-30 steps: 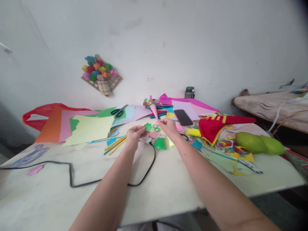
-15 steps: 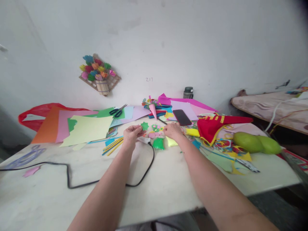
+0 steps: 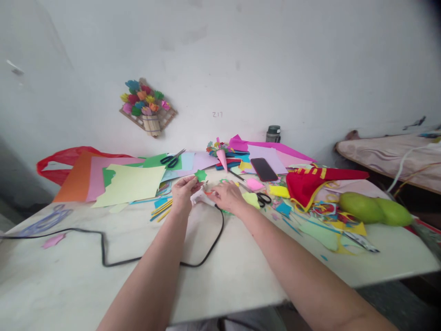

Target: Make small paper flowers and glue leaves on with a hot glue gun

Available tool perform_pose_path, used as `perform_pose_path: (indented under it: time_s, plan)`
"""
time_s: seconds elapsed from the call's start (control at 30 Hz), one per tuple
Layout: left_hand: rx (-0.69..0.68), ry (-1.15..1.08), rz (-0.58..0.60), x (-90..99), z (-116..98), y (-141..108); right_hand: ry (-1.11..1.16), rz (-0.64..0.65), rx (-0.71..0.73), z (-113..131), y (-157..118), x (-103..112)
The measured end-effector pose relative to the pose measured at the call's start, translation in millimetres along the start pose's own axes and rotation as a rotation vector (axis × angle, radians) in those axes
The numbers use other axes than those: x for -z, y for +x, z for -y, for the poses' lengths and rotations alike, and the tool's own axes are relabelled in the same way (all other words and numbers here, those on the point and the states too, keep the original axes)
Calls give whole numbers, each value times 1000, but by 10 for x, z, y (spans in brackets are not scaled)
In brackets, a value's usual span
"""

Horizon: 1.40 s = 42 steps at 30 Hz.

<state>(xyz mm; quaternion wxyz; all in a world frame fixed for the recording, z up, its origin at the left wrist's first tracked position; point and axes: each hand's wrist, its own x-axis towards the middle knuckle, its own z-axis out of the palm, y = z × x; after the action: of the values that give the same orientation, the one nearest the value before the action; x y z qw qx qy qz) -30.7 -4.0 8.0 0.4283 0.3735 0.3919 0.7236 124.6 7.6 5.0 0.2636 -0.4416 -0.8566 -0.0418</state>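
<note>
My left hand (image 3: 184, 191) pinches a green paper star shape (image 3: 200, 175) between thumb and fingers. Close to it on the right, my right hand (image 3: 227, 196) reaches over the white corded tool (image 3: 203, 197), its fingers at a small orange part of it; whether they grip it is unclear. The tool's black cord (image 3: 220, 230) runs down and off to the left. Small cut pieces lie partly hidden behind my right hand. Beside that hand are a light yellow packet (image 3: 251, 199) and black-handled scissors (image 3: 263, 199).
Coloured paper sheets (image 3: 132, 184) and more scissors (image 3: 172, 159) lie at the back left. A pink paper cone with flowers (image 3: 222, 158) and a phone (image 3: 263, 169) stand or lie behind my hands. Red cloth (image 3: 305, 188) and green fruit (image 3: 374, 209) are at the right.
My right hand has moved left and nearer, from behind the packets to the white tool. My left hand still holds the green shape. The view has shifted slightly.
</note>
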Motion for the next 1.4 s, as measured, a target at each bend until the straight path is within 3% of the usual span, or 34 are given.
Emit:
perform_pose_path:
  time_s: [0.17, 0.3, 0.43, 0.6, 0.77, 0.93, 1.03, 1.17, 1.27, 1.4]
  plan:
    - [-10, -61, -70, 47, -5, 49, -75, 135, 50, 264, 3, -144]
    - [-96, -42, -140, 48, -34, 74, -127, 165, 64, 340, 20, -205]
    - [-181, -10, -223, 82, -91, 104, -150, 159, 78, 355, 7, -141]
    - [-158, -67, -270, 186, -158, 142, -135, 102, 81, 265, -12, 11]
    - [-134, -53, -237, 183, -170, 122, -51, 52, -103, 69, 6, 83]
    - [-162, 30, -175, 95, -93, 91, 238, -71, -497, -86, 57, 71]
    - [-317, 203, -106, 36, -12, 69, 567, -239, -626, -118, 86, 48]
    - [-786, 722, 30, -30, 81, -8, 1162, -368, -611, -85, 91, 66]
    - [-1073, 946, 169, -64, 124, -67, 1441, -416, -571, -53, 86, 109]
    - [-1209, 1039, 252, -73, 164, -84, 1591, -398, -570, -48, 85, 145]
